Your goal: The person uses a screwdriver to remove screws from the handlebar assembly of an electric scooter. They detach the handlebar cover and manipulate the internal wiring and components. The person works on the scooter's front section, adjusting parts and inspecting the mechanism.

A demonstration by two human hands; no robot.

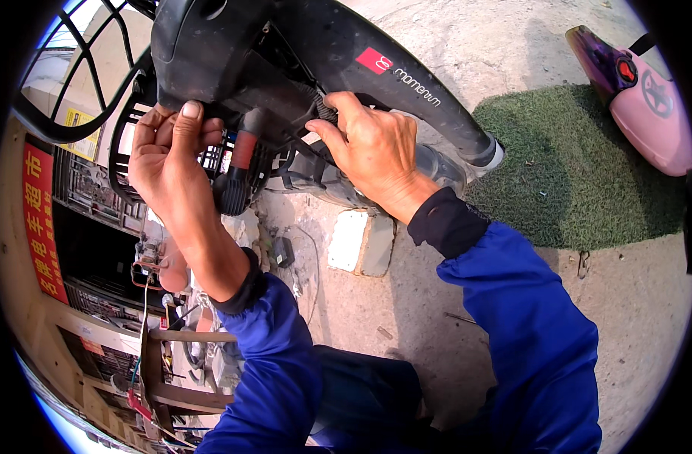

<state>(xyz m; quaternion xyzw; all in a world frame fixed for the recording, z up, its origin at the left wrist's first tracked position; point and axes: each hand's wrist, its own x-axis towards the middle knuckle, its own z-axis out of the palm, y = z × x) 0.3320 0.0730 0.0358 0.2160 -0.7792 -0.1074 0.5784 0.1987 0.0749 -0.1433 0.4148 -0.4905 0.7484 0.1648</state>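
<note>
A black plastic vehicle body (308, 45), seemingly of an electric scooter, fills the top of the view. My left hand (168, 147) is closed with curled fingers at the lower edge of its housing (202, 57); whatever lies between the fingers is hidden. My right hand (380, 144) is at the opening in the body, its thumb and forefinger bent around a black ribbed cable sleeve (325, 106). Between both hands is a grey and red grip (244, 151) with a black ribbed end (231, 195). Black cables (304, 147) run beside my right thumb.
A wire basket (96, 76) stands out at the upper left. Below the body, a pale block (361, 242) rests on the concrete ground (406, 318). Green turf matting (558, 174) and a pink vehicle part (652, 121) are on the right. Tools and parts clutter a wooden frame (191, 337) at left.
</note>
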